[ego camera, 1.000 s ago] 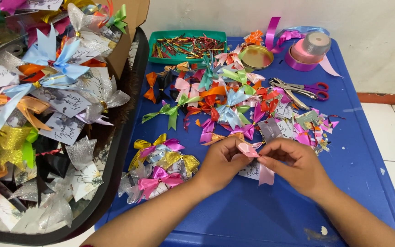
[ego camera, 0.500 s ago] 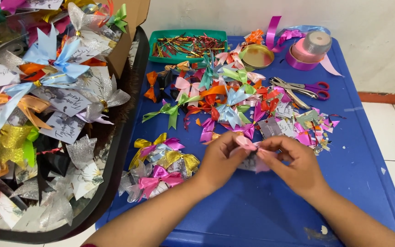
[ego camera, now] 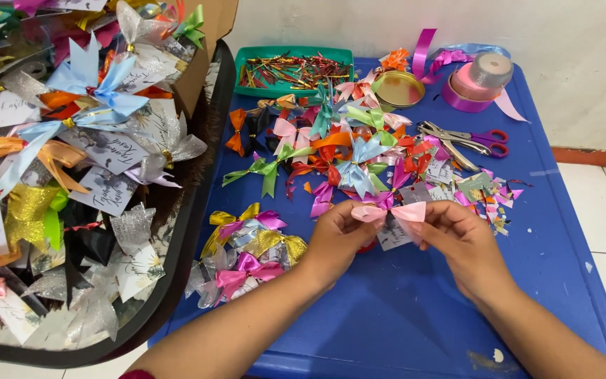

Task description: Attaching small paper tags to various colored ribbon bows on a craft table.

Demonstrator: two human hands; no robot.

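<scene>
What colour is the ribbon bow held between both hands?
Light pink; the ribbon bow shows best in the head view.

Two hands [ego camera: 334, 238], one pink bow [ego camera: 391, 213]

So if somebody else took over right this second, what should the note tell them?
Left hand: fingers pinch the left loop of the pink ribbon bow.
Right hand: fingers pinch its right loop; a small card sits under the bow.
Bow is held just above the blue table, in front of the pile of loose bows.
Done: bow is shaped; many carded bows fill the black tray.
Left: whether it is fixed to the card cannot be seen. Scissors lie behind.
</scene>
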